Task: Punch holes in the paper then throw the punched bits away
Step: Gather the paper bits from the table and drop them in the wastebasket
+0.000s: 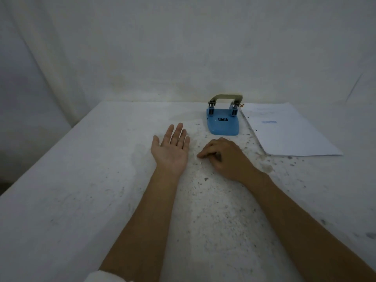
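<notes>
Your left hand [170, 148] lies palm up on the table [61, 200], nearer you than the hole punch [223, 119] and off to its left. Its fingers are straight and held together, the thumb spread slightly aside; the palm is flat, open and holds nothing.

Your right hand [222, 156] rests knuckles up directly on your side of the hole punch, not touching it. Its fingers are curled inward, with the fingertips [200, 155] bunched together and pressed to the tabletop; whether they pinch anything cannot be told. One small pale fleck lies on the surface just beside those fingertips, too small to identify.

The hole punch has a smooth, rounded, wedge-shaped blue base of plastic appearance, with a small dark slot in its top face. Above it arches a dull olive metal lever carried on two short cylindrical punch posts. The lever stands raised.

The paper [289, 131] lies flat to the right of the hole punch, its near left corner close beside the base. It is white, rectangular and thin, with a faint blue mark on its face and a small dark hole near its left edge.

The table around the hole punch is matte, whitish and rough, stained and speckled with dark flecks.
</notes>
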